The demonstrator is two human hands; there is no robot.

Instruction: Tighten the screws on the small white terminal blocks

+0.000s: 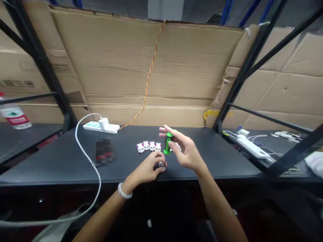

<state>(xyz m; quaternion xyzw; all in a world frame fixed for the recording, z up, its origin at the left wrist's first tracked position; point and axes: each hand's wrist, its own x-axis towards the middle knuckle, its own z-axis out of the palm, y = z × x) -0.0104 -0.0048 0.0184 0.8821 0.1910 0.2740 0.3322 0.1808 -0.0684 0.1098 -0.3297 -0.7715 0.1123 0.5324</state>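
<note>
My left hand [150, 167] pinches a small white part [162, 165] against the black tabletop near its front edge. In my right hand [185, 148] is a green and black screwdriver [168, 143], held nearly upright between thumb and fingers. The shaft points down at the white part; whether the tip sits in a screw is too small to tell. Just behind my left hand stands a row of several similar white parts with purple bits [148, 146]. Another white part [178, 146] is partly hidden behind my right hand.
A white power strip [111, 128] with a plugged-in adapter lies at the back left, its white cable [85, 153] looping over the front edge. A pixelated dark object [104, 152] lies left. Cardboard [121, 60] walls the back; black metal posts [234, 80] frame the sides.
</note>
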